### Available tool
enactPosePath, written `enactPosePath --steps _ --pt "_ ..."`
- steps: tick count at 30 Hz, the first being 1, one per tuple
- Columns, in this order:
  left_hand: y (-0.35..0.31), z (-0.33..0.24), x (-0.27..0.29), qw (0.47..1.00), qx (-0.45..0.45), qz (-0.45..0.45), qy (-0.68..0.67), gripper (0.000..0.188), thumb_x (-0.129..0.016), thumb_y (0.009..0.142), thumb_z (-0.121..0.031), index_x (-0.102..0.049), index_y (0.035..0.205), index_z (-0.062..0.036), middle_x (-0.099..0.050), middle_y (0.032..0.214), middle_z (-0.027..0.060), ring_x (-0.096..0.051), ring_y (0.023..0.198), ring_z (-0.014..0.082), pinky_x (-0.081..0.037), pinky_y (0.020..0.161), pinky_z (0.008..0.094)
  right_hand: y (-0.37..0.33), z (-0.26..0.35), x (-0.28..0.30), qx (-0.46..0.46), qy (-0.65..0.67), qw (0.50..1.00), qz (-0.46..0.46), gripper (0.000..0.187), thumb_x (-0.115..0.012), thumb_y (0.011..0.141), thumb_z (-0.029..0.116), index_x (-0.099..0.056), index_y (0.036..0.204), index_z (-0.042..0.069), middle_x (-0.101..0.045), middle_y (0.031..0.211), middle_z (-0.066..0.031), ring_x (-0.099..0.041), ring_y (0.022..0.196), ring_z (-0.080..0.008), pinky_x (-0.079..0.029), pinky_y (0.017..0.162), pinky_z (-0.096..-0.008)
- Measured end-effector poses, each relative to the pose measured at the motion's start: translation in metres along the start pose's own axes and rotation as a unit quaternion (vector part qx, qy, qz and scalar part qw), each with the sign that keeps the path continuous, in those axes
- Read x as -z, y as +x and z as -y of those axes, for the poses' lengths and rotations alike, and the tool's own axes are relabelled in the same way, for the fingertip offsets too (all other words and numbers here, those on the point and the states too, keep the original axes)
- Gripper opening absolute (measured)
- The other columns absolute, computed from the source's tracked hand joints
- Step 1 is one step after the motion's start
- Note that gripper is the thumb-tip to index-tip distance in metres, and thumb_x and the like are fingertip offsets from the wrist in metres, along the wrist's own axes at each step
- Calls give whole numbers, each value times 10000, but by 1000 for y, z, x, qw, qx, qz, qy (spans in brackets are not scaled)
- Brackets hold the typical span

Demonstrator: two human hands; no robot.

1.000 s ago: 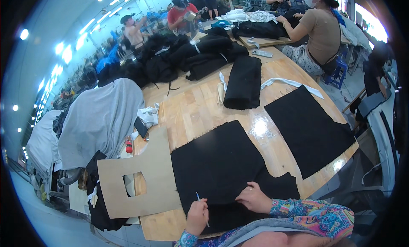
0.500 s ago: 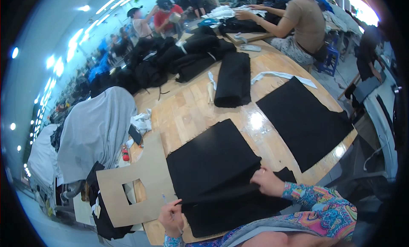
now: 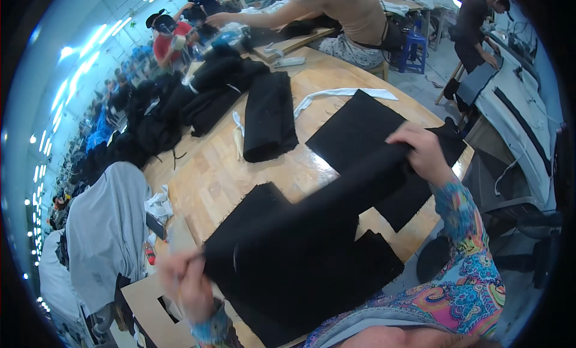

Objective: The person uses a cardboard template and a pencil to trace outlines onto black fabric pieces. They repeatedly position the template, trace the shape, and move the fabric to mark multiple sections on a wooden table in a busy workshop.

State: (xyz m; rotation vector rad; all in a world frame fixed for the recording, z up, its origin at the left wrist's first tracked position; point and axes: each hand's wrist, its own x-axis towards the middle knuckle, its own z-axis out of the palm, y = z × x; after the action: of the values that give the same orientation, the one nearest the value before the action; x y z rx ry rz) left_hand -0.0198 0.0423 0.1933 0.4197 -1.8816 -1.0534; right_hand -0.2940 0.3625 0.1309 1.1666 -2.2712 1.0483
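Note:
A piece of black fabric [image 3: 300,234] is stretched between my two hands, lifted at an angle above the wooden table [image 3: 198,189]. My left hand [image 3: 189,282], blurred, grips its left corner beside a tan card pattern [image 3: 144,303]. Farther up and to the right, my right hand [image 3: 421,151] pinches the other end, over a second flat black piece [image 3: 354,123]. More black fabric [image 3: 255,207] lies under the raised piece, partly hidden by it. Whether a pen is still in my left fingers is too blurred to tell.
A rolled black bundle [image 3: 270,117] and a white strip [image 3: 342,93] lie farther back. Dark fabric bundles [image 3: 210,90] pile up at the far left. Grey cloth [image 3: 108,222] drapes at the left. Across the table sits a co-worker [image 3: 342,15]; a blue stool [image 3: 413,51] stands beyond.
Both hands have raised the fabric off the table. My right hand moved up and right, my left hand out to the left. The view has swung right.

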Motion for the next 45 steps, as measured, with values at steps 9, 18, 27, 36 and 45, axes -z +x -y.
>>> enactPosePath --steps 9,18,27,36,45 --pt "118 37 -151 976 37 15 -214 170 -637 886 -64 -484 817 -89 -502 765 3 -514 608 70 -503 565 219 181 -144 11 57 -211 969 -114 223 -542 702 14 -697 856 59 -661 843 -157 -632 845 -330 -489 781 -396" --pt "29 4 -211 962 -41 157 -222 154 -658 836 24 -527 826 -55 -669 930 119 -621 725 124 -523 694 254 148 -208 115 142 -374 876 -269 209 -556 737 84 -717 858 140 -674 860 -63 -622 882 -271 -456 796 -396" --pt "-102 104 -291 928 124 301 -180 90 -605 878 -4 -525 844 -25 -682 897 134 -641 841 146 -492 729 273 -54 -298 49 -134 -450 876 -110 85 -650 776 157 -720 788 205 -612 857 2 -551 969 -220 -354 906 -448" --pt "-165 102 -292 898 131 393 -147 57 -586 868 8 -542 880 -25 -688 910 147 -676 815 207 -513 712 304 -118 -298 56 -143 -409 881 -188 68 -654 783 120 -714 806 142 -626 874 -7 -560 981 -223 -348 935 -423" --pt "-189 104 -294 888 99 436 -110 53 -592 869 11 -544 876 -12 -688 900 124 -676 802 182 -514 705 297 -185 -296 70 -220 -444 847 -192 80 -639 803 116 -707 827 150 -619 887 6 -555 1011 -209 -335 963 -420"
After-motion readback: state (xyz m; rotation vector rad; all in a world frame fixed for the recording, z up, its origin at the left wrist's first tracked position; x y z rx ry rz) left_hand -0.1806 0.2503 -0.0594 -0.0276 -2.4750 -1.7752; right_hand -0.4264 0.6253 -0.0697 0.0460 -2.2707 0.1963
